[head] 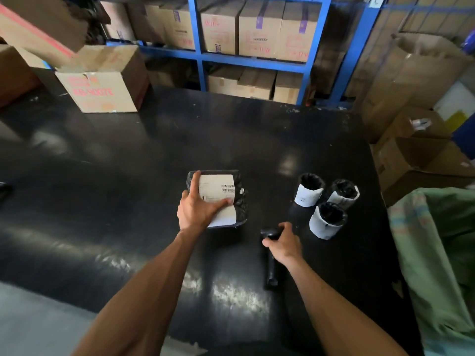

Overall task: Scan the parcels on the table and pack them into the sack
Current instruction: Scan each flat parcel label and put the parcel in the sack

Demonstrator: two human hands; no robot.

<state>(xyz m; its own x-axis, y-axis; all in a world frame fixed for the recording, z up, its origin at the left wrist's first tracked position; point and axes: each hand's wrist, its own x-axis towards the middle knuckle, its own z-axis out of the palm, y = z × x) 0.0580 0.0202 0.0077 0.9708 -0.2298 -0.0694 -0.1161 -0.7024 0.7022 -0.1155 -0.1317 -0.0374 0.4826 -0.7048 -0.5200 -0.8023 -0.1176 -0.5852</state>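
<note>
A black-wrapped parcel [218, 191] with a white barcode label faces up on the black table [115, 176]. My left hand [199, 208] grips its near left side, thumb and fingers spread over the label. My right hand [285, 244] is closed around a black handheld scanner [271, 260], which lies on or just above the table, its head pointing toward the parcel. Three upright black cylindrical parcels [327, 219] with white labels stand just right of the scanner. A green woven sack [437, 253] hangs open at the table's right edge.
A cardboard box [102, 80] with red print sits at the table's far left corner. Blue shelving [257, 62] full of cartons runs behind the table. More open cardboard boxes [416, 160] are stacked on the right, beyond the sack.
</note>
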